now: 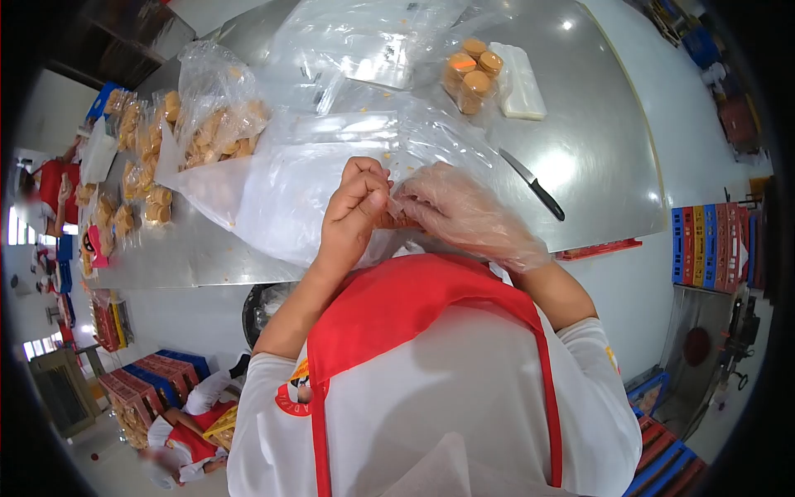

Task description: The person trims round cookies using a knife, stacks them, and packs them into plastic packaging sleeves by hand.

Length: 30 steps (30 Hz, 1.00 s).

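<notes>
My bare left hand (356, 207) is closed, its thumb and fingers pinched together in front of my chest. Right beside it, my right hand (460, 207) wears a loose clear plastic glove (497, 219), with its fingers curled toward the left fingertips. What is between the two sets of fingers is too small and hidden to name. Under both hands lie large clear plastic sheets or bags (290, 178). A knife (534, 184) with a black handle rests on the metal table (596, 157), to the right of my gloved hand.
Round biscuits in a clear bag (474, 76) stand beside a stack of white wrappers (520, 81). A big open bag of biscuits (222, 132) and several smaller packs (157, 203) are at left. Coloured crates (708, 247) stand at right; co-workers (54, 190) are at left.
</notes>
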Motion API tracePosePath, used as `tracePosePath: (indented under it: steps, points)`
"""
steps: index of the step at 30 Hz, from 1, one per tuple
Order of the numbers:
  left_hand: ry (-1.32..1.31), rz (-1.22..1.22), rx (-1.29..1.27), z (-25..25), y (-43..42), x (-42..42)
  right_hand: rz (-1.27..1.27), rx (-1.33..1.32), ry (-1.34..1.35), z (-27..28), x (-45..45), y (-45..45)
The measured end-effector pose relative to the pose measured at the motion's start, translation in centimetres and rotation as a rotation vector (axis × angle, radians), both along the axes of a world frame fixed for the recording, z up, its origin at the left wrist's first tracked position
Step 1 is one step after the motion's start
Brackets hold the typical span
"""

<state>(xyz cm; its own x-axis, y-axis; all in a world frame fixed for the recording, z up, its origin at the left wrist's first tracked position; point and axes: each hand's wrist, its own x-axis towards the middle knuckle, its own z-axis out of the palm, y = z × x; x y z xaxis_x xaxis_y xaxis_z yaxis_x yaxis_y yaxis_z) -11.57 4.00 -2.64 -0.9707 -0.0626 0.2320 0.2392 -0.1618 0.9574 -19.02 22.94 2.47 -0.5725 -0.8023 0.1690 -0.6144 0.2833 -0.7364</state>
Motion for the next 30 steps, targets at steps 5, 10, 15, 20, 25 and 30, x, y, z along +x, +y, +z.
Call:
tracePosePath:
  steps: [5, 10, 15, 20, 25, 30]
  points:
    - [0.036, -0.043, 0.03, -0.2, 0.5, -0.1, 0.04, -0.02, -0.022, -1.3, -0.3, -0.7]
    - [0.134, -0.026, -0.013, -0.5, 0.3, -0.3, -0.082, 0.091, 0.057, -0.4, 0.3, -0.6]
    - [0.164, 0.131, 0.183, -0.9, -1.4, -0.6, -0.307, 0.119, -0.069, -1.5, -0.9, 1.4]
    - [0.013, 0.154, -0.014, -0.6, 0.2, -0.3, -0.318, 0.08, -0.154, -1.1, 0.0, 0.8]
    - [-0.084, 0.301, 0.128, -0.6, -0.4, -0.5, -0.337, 0.001, -0.122, -1.7, 0.1, 1.0]
    - [-0.132, 0.243, -0.164, -0.5, 0.3, 0.3, -0.363, -0.056, -0.112, -1.3, 0.5, 0.7]
